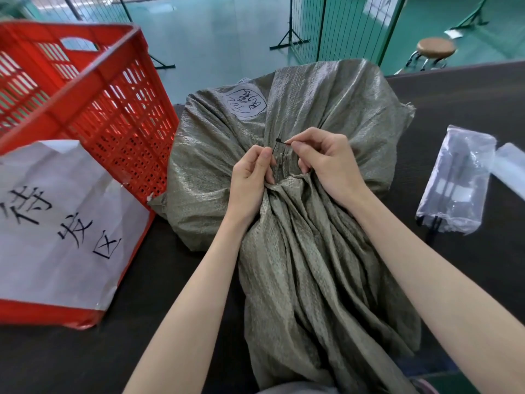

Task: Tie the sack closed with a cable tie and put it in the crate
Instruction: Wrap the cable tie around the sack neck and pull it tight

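Note:
A grey-green woven sack [326,109] lies on the dark table, its neck gathered towards me. A thin black cable tie [279,146] loops round the gathered neck. My left hand [250,177] pinches one end of the tie and presses on the bunched fabric. My right hand [324,163] pinches the other end near the tie's small head. Both hands sit on top of the neck, close together. The red plastic crate [93,89] stands at the left, touching the sack's side.
A white paper sheet [59,220] with black handwriting is taped to the crate's front. A clear plastic bag of black cable ties [454,180] lies on the dark table [468,103] at the right. Beyond the table are a green floor, mesh fencing and a round stool [434,48].

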Tool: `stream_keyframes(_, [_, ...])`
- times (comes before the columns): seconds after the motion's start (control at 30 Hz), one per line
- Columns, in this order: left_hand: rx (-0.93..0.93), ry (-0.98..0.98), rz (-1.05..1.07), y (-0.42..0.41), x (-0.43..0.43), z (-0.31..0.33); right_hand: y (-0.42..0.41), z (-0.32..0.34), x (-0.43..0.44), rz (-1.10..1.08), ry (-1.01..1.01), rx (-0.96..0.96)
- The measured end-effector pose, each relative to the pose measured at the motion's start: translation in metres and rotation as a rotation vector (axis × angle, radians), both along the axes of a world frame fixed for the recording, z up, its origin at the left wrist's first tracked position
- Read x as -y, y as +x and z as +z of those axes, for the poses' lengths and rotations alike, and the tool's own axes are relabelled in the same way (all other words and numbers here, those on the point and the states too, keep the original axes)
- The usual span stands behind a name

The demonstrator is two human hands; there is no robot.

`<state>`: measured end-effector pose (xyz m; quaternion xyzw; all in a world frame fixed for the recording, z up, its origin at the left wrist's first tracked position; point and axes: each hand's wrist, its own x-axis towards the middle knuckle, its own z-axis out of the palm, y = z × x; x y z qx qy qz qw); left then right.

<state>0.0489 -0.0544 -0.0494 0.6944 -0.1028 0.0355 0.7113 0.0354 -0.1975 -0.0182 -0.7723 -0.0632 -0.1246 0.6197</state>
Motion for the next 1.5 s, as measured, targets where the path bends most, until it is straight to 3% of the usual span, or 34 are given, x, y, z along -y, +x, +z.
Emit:
stream_keyframes(0.43, [-0.009,-0.03,0.004,-0.003,-0.002,-0.001,0.0,-0.003,-0.001,0.01,-0.249,0.01])
stream_keyframes(0.77, [0.033,-0.077,0.03,-0.012,-0.004,0.003,-0.007,-0.005,-0.005,-0.004,-0.242,0.058])
stream_keyframes(1.03, [0.049,-0.036,0.012,-0.012,-0.004,0.001,0.003,0.012,0.002,-0.037,0.124,-0.092])
stream_keyframes(1.17, [0.049,-0.013,-0.001,-0.012,-0.003,0.001,0.014,0.03,0.006,-0.047,-0.061,-0.113])
stream_keyframes(1.37, [0.046,-0.006,-0.012,-0.012,-0.004,0.002,0.02,0.047,0.003,0.136,-0.49,-0.299])
stream_keyframes(1.5, [0.042,0.01,-0.018,-0.012,-0.004,0.001,0.023,0.044,0.0,0.16,-0.453,-0.346])
